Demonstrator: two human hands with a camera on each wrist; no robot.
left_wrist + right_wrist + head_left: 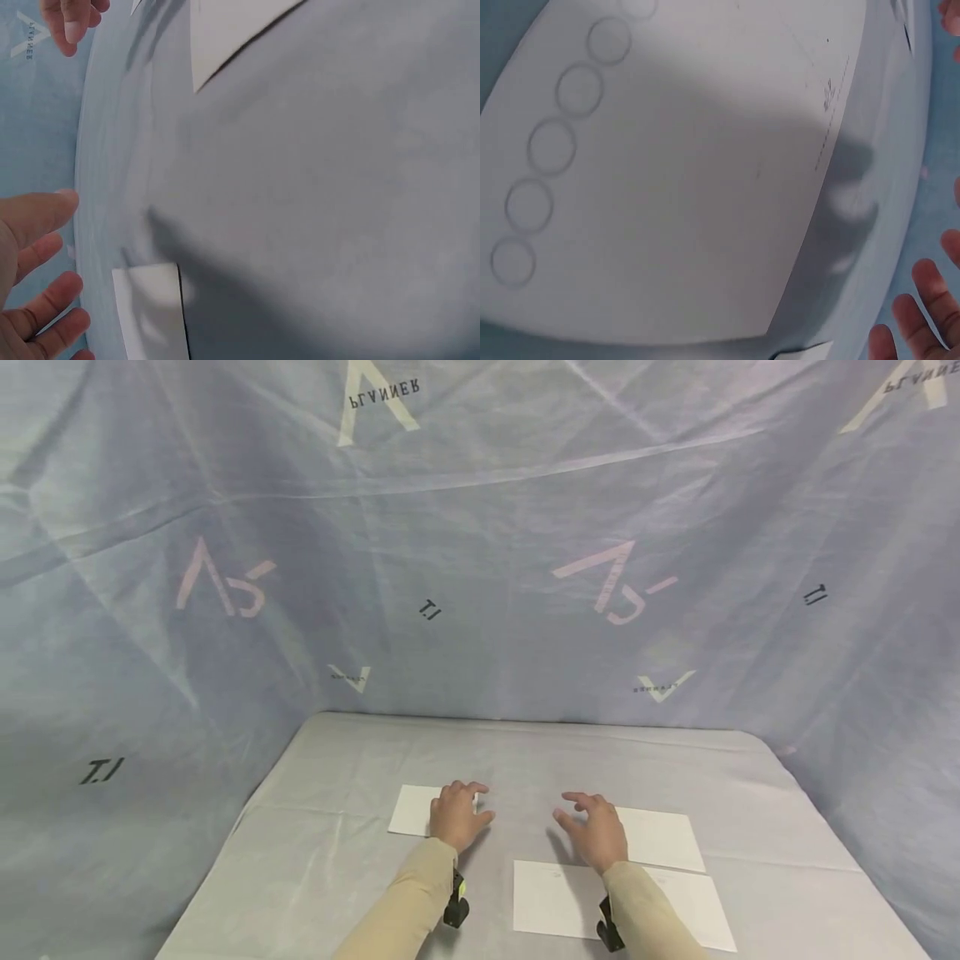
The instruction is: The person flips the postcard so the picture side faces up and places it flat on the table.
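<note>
My left hand point(454, 817) hovers with relaxed, spread fingers over the right part of a small white sheet point(408, 810). Its shadow falls across that sheet point(154, 315) in the left wrist view. Across a gap, my right hand point(598, 833) is likewise held in the air, loosely bent fingers toward the left, with nothing in it. Beside it lies a white sheet point(663, 839). Under the right wrist is a wide white sheet point(551, 897), partly covered by the forearm. In the right wrist view, a large white sheet point(682, 187) bears faint pencil-like marks and a row of drawn circles point(551, 146).
Grey cloth covers the table point(330, 877), whose rounded far edge meets a hanging bluish-grey cloth point(480, 568) printed with letters. The cloth also rises on both sides. A black band with a device point(456, 902) is strapped to the left wrist, another point(610, 927) to the right.
</note>
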